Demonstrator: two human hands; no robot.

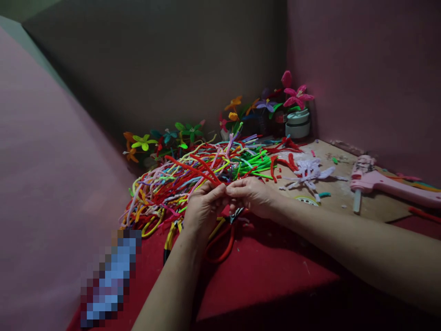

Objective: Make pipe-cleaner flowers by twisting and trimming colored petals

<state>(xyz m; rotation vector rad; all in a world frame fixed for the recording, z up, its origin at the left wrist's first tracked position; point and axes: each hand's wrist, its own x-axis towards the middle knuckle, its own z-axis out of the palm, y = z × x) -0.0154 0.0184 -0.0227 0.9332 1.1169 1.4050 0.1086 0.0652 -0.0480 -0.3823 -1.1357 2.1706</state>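
Observation:
Red pipe cleaners (200, 171) stick out up and to the left from between my fingertips. My left hand (206, 204) is closed in a pinch around them. Close against it, the fingertips of my right hand (253, 195) are pinched together at the near end of the red strands; what lies right between the fingers is hidden. Just behind both hands spreads a big heap of pipe cleaners (151, 184) in many colours. Below them, partly covered, lie a tool with yellow-and-black handles (168, 241) and a red loop (229, 250) near a small metal tool head (236, 214).
A pink glue gun (372, 180) rests on a brown board (374, 209) at the right, beside a white fuzzy flower shape (309, 171). Fuzzy flowers (144, 142) and a lidded cup (298, 124) stand behind. A red cloth (275, 276) covers the table; a blurred-out patch is at left.

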